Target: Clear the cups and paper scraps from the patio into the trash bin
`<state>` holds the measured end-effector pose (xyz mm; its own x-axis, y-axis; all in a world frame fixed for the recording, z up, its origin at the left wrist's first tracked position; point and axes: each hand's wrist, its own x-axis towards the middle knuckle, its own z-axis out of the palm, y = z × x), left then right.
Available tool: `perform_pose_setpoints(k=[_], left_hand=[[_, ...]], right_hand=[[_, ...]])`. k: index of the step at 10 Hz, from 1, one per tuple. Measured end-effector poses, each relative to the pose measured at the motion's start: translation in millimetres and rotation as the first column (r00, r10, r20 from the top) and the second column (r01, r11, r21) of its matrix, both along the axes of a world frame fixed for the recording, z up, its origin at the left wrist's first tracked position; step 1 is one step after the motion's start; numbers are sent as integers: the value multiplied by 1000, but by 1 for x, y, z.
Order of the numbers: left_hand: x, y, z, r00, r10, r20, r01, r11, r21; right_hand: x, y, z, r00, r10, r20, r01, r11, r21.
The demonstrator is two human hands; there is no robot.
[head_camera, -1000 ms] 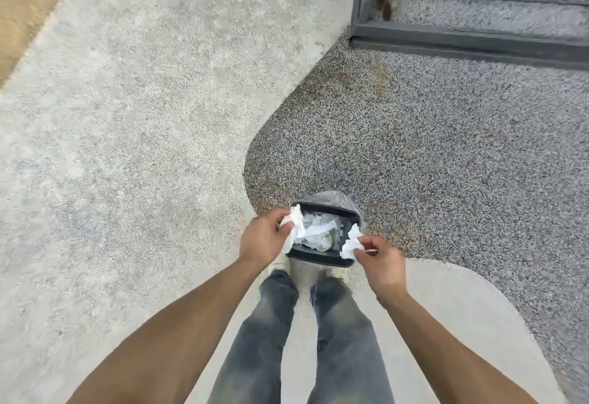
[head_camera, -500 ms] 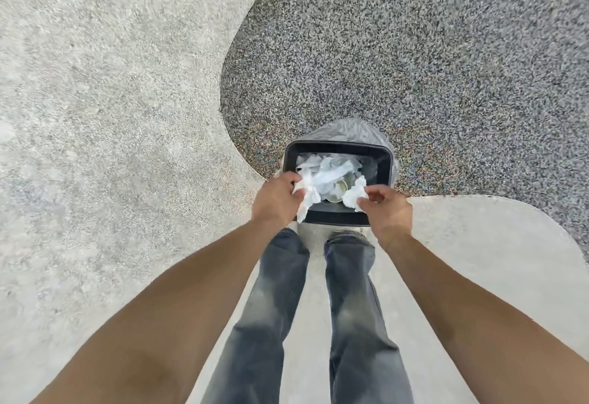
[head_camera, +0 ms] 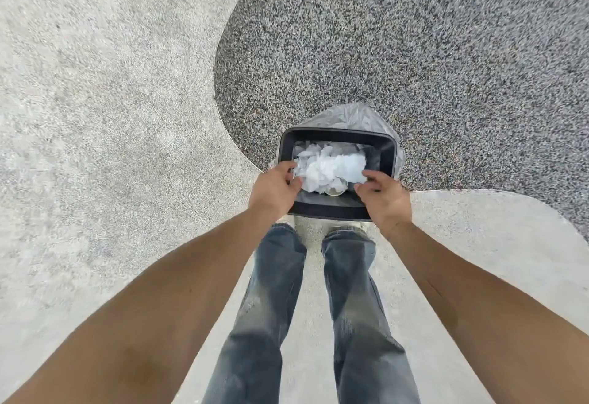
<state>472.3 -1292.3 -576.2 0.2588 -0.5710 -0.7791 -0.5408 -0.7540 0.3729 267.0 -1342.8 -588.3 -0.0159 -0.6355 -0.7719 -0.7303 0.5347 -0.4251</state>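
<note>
Nearest the viewer, both forearms reach down past a pair of jeans-clad legs (head_camera: pixel 280 308) to the dark trash bin (head_camera: pixel 387 150) standing on the ground at the person's feet. Over the bin's near rim, the left hand (head_camera: pixel 274 191) and the right hand (head_camera: pixel 382 199) hover on either side of the opening. Their fingers are loosely curled, and I cannot tell for certain whether either one pinches paper or has let go; the white mass lies right against the fingertips of both hands. Just beyond and between the fingers, the crumpled paper scraps (head_camera: pixel 331 166) fill much of the bin's inside, and below them, closer to the near wall, the round rim of a cup (head_camera: pixel 334 191) peeks out. A clear plastic liner (head_camera: pixel 347 115) bulges over the bin's far edge.

Beyond the fingers and the bin, the dark speckled gravel surface (head_camera: pixel 430 52) and the pale concrete (head_camera: pixel 95 84) left of the fingers show no cups or scraps. By this view, the drop into the bin is at or near its end, and much of the clearing looks done. Whether litter remains elsewhere on the patio cannot be judged, since only this patch shows.
</note>
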Motion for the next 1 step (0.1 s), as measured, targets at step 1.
perform_pose_setpoints(k=[1], left_hand=[[7, -2, 37, 1000, -4, 14, 5, 999, -50]], right_hand=[[-1, -8, 45, 991, 115, -66, -119, 991, -60]])
